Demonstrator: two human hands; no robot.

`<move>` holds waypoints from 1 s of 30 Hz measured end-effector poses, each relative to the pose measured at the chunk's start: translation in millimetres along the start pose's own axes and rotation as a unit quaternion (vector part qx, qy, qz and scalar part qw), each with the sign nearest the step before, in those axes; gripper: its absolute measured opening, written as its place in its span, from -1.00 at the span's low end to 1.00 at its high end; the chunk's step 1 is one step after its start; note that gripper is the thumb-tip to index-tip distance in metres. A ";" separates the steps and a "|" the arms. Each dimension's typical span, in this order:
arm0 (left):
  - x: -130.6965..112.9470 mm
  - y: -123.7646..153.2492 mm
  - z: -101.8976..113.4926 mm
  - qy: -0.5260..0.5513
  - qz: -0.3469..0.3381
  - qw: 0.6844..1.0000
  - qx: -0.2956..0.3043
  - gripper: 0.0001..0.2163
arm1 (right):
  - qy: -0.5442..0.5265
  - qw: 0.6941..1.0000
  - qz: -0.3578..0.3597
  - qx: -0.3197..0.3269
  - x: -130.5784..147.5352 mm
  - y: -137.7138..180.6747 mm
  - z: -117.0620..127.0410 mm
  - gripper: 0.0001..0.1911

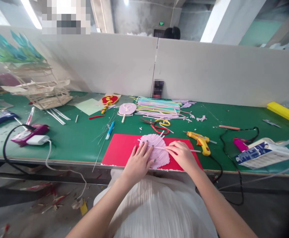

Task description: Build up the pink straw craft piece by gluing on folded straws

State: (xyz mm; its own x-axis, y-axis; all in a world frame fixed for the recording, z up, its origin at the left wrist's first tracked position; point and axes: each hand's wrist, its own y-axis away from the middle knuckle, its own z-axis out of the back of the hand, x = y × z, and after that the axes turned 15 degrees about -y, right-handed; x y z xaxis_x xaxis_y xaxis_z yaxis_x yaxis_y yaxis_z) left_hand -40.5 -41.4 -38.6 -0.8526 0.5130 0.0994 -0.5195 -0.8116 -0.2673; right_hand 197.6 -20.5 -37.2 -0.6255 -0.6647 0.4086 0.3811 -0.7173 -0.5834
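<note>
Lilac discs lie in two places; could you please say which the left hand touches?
The ribbed disc on the red board, under the left hand; the other disc lies farther back, with a handle.

Can't read any actual words here, tbh. The print [252,153] on the carton [279,152] is just a blur, and the green sign [161,23] is too tiny.

A thin lilac strip [196,151] crosses the flat, ridged lilac disc [162,158].
</note>
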 end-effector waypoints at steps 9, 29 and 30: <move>0.5 -0.3 -0.7 0.002 -0.001 1.000 -0.001 -0.55 | -0.037 0.999 -0.002 0.027 -0.9 -12.2 3.8 -0.80; 10.7 -7.0 5.6 0.103 -0.001 0.994 0.026 -0.58 | -0.101 0.992 -0.077 0.022 13.8 -19.7 -9.5 -0.91; 14.7 -10.3 5.3 0.124 0.006 0.992 0.021 -0.60 | -0.100 0.991 -0.082 0.021 14.4 -20.0 -9.9 -0.92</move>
State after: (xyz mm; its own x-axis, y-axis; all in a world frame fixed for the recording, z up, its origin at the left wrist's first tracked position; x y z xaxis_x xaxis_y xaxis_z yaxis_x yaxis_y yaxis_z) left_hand -48.0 -26.9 -29.3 -0.8208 0.5527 -0.1443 -0.5164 -0.8259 -0.2263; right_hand 174.2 -13.6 -26.7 -0.5357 -0.5641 0.6284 0.3157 -0.8240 -0.4705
